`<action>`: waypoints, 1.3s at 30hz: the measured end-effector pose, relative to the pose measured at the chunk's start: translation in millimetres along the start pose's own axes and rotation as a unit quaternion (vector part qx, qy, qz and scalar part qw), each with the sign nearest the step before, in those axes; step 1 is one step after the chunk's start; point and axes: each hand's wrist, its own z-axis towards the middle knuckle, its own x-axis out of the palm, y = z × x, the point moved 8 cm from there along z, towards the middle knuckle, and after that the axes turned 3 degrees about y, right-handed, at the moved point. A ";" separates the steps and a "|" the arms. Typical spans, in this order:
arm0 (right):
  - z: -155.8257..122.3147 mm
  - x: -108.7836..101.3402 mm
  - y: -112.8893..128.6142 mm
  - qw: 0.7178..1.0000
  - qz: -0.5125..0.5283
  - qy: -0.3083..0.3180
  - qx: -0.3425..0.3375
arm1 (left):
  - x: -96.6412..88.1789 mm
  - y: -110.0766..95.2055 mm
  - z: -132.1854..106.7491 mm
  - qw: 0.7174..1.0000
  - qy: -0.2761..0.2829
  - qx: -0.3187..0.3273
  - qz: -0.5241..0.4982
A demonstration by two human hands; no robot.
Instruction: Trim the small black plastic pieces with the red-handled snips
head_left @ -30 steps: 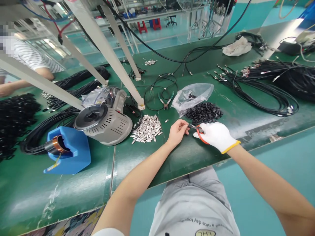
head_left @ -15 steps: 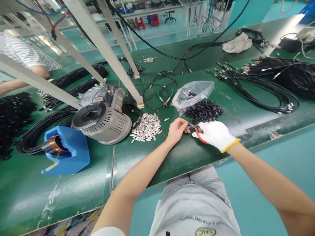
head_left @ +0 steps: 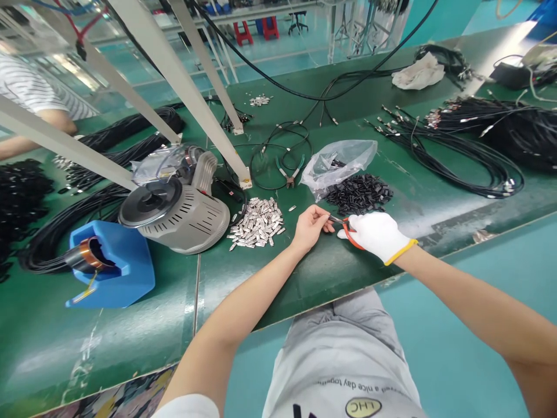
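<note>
My right hand [head_left: 375,234], in a white glove with a yellow cuff, is closed around orange-handled pliers [head_left: 345,227] just above the green table [head_left: 304,278]. My bare left hand [head_left: 310,226] pinches a small part at the pliers' jaws; the part is too small to name. A pile of small silver metal pieces [head_left: 257,222] lies just left of my left hand. A heap of small black parts [head_left: 359,194] lies just beyond both hands, beside a clear plastic bag [head_left: 337,165].
A grey tape dispenser machine [head_left: 178,206] and a blue holder with a tape roll [head_left: 108,267] stand to the left. Green-handled pliers [head_left: 290,173] lie among black cable loops [head_left: 456,157]. White frame bars [head_left: 183,87] slant overhead. Another person's arm [head_left: 39,125] rests far left.
Both hands stay together at the pliers and have barely shifted; the view has drifted slightly, so everything sits a little higher and to the left in the picture.
</note>
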 end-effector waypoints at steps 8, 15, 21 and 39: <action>2.8 5.7 -3.5 1.000 0.017 0.021 0.010 | 0.6 -0.8 -0.4 1.000 -0.002 0.001 0.009; 3.6 7.3 -4.7 0.999 0.033 0.039 0.016 | 0.7 -0.2 -0.5 1.000 0.004 0.001 0.012; 0.1 11.1 -6.2 0.998 0.043 0.034 0.034 | 2.0 0.8 -0.2 0.999 0.031 -0.018 -0.034; -4.4 -6.9 5.7 0.999 0.034 -0.019 0.031 | 4.8 2.3 -3.2 0.997 0.057 -0.038 -0.025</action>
